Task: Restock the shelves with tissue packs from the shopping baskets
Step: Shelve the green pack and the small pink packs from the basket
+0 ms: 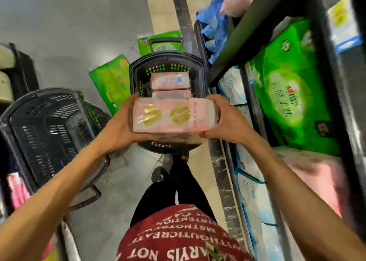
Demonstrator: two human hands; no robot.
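1. Pink tissue pack is held just above the near end of the loaded basket. It is clear of the two pink packs lying inside.
2. Left hand grips the pack's left end and right hand grips its right end. Fingers curl round both ends, so it is a full two-handed hold.
3. Judged step: carrying this pack from the basket to the shelf unit, which stands directly right of the basket.
4. To do it well:
   - Keep the pack level and keep both hands on it until it rests on a shelf.
   - The wrap looks soft, so press the ends only lightly to avoid crushing it.
5. Likely slot is beside the pink stock, right of the basket and nearer the person, next to the big green pack. The shelf side is blurred, so I cannot tell whether there is a free gap.
6. Hazards:
   - The dark shelf edge juts out over the basket's right side, so swing the pack under it, not into it.
   - An empty basket sits left of the loaded one.
   - Green packs on the floor lie at its far left, so turn without stepping wide.
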